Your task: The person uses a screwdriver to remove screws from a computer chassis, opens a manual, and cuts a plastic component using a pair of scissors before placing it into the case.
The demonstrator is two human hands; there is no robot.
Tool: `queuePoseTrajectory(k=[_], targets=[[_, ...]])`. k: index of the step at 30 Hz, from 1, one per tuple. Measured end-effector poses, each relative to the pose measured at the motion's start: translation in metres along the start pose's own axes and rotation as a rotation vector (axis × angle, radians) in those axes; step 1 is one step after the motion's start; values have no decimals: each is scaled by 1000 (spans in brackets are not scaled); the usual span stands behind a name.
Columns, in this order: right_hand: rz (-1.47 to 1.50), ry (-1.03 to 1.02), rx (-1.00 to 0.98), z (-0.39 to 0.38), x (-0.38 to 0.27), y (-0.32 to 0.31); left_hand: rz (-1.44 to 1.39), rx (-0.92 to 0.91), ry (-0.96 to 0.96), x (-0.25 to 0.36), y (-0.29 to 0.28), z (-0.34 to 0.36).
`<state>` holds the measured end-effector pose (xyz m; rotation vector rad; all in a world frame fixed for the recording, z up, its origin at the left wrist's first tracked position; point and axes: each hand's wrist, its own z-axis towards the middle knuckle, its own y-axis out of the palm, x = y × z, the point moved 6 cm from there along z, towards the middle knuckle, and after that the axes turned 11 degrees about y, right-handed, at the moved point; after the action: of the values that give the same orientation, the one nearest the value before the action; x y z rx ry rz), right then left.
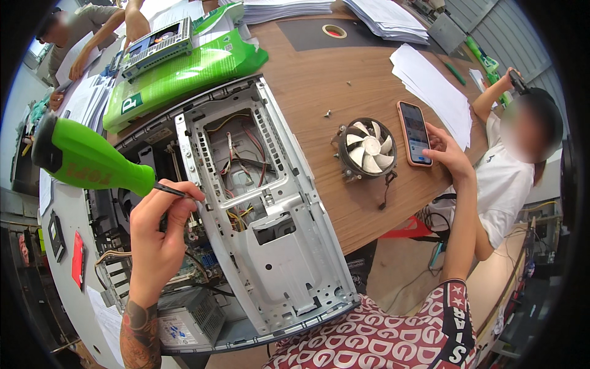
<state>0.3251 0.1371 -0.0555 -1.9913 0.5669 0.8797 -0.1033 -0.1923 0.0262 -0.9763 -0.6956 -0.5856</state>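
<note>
Fingers [179, 211] of the left hand [152, 240] pinch one green-handled screwdriver [101, 157] by its shaft, over one open computer case [279, 258]. Right hand [453, 158]: fingers touch one phone [415, 134]; grip cannot be determined. One cooling fan [370, 147] sits beside the phone on the table [313, 67].

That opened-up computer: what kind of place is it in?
Probably a computer workshop: there is an opened computer case, a loose cooling fan beside it and a green screwdriver in the person's left hand.
</note>
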Motion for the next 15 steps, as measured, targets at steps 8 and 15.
queuePoseTrajectory(k=[8, 15], targets=[[-112, -3, 41, -5, -3, 2, -27, -5, 5, -2, -1, 0], [87, 17, 21, -2, 5, 3, -3, -109, -12, 0, -1, -1]])
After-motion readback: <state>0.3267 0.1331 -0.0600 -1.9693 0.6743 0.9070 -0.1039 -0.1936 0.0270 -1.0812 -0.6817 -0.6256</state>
